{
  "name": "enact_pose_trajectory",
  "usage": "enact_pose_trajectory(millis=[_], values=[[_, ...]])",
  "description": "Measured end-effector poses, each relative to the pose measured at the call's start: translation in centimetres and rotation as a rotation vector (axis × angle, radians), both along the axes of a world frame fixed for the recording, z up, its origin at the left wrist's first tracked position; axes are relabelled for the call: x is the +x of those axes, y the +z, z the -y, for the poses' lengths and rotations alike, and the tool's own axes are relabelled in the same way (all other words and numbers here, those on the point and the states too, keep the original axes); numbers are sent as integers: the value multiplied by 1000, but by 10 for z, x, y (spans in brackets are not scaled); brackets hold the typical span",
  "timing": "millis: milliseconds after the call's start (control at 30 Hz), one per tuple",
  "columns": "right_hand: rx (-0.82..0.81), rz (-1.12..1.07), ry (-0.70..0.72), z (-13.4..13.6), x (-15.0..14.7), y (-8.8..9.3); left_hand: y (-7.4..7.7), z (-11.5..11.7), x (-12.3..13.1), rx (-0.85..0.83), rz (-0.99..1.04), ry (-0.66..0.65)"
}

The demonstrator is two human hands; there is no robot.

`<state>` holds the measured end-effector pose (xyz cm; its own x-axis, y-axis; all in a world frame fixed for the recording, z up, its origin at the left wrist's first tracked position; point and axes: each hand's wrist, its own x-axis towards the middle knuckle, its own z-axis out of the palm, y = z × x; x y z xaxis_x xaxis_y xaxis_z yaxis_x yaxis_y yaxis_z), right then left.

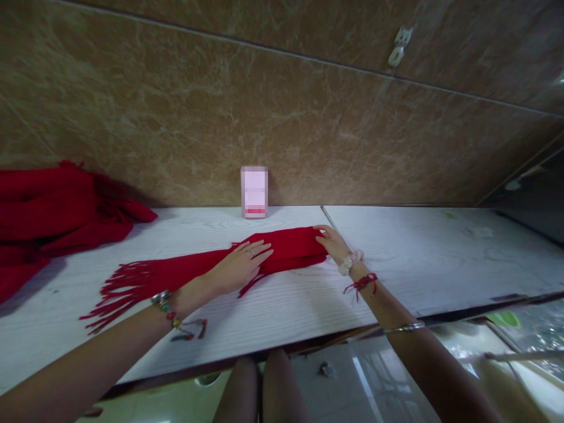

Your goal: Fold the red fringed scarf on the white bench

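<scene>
A red fringed scarf point(291, 244) lies folded in a long strip on the white wood-grain tabletop point(299, 311). Its fringe spreads out at the left end, and more fringe pokes out below the middle. My left hand point(240, 267) rests flat on top of the scarf near its middle, fingers stretched out. At the folded right end, my right hand point(333, 244) has its thumb and fingers around the edge of the cloth.
Another heap of red cloth point(57, 211) lies at the left. A pale pink box-like item point(254, 192), blurred out, stands against the brown marbled wall point(185, 106). Small white fixtures point(400, 46) are on the wall. The tabletop's front edge runs just before my legs.
</scene>
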<state>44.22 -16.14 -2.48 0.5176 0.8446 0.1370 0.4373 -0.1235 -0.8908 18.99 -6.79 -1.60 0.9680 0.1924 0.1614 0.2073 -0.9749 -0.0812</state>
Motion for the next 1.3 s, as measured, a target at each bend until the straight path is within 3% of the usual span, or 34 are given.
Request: enact_pose_trajectory(millis=[133,200,367,467,567,667,733,800,933,1067,1167,1233,1300], values=[[-48,-142,17,-3,-3,9,0,0,-6,-6,85,-26],[-78,-98,15,-2,-4,13,0,2,-7,3,100,-41],[-207,338,18,1,-7,15,2,6,-9,-41,100,-20],[-240,476,17,1,-8,14,10,4,-8,-104,76,-19],[-257,609,-2,0,-11,14,20,0,3,-144,77,-35],[-261,768,-54,-1,-21,16,24,-5,20,-141,133,27],[-247,878,-46,0,-30,16,19,-7,31,-127,144,64],[-257,960,55,1,-38,15,9,-8,35,-124,98,72],[-395,928,263,2,-36,7,-10,-8,29,-148,30,105],[-504,831,237,2,-11,2,-16,-6,22,-154,81,116],[-546,833,161,2,-1,10,-16,-4,23,-148,91,139],[-468,895,88,1,-8,18,-15,-2,24,-148,83,158],[-345,961,105,-1,-24,23,-14,0,24,-152,85,170]])
